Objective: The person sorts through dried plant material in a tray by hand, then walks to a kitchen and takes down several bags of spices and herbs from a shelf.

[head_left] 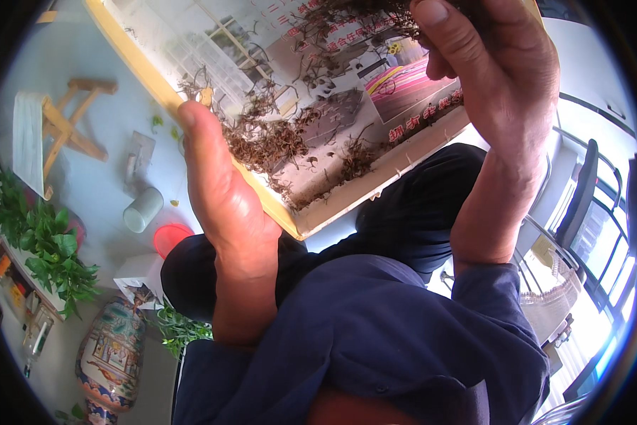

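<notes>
A shallow tray [138, 64] with a yellowish rim tilts in front of me, its bottom lined with a printed picture sheet. Dried brown strands [265, 145], thin and curled, lie scattered in it, thickest near the left corner and the far right. My left hand [223, 180] grips the left rim, thumb on top and fingers hidden beneath. Reaching over the tray's right side, my right hand [499, 78] has its thumb and fingers closed at the darker clump of strands. What sits between those fingertips is partly hidden.
On the floor to the left are a wooden folding stool [67, 124], a pale cylinder [143, 210] and a red basin [171, 239]. Leafy plants [49, 241] and a large painted vase [111, 347] stand lower left. A dark metal frame [581, 191] is at right.
</notes>
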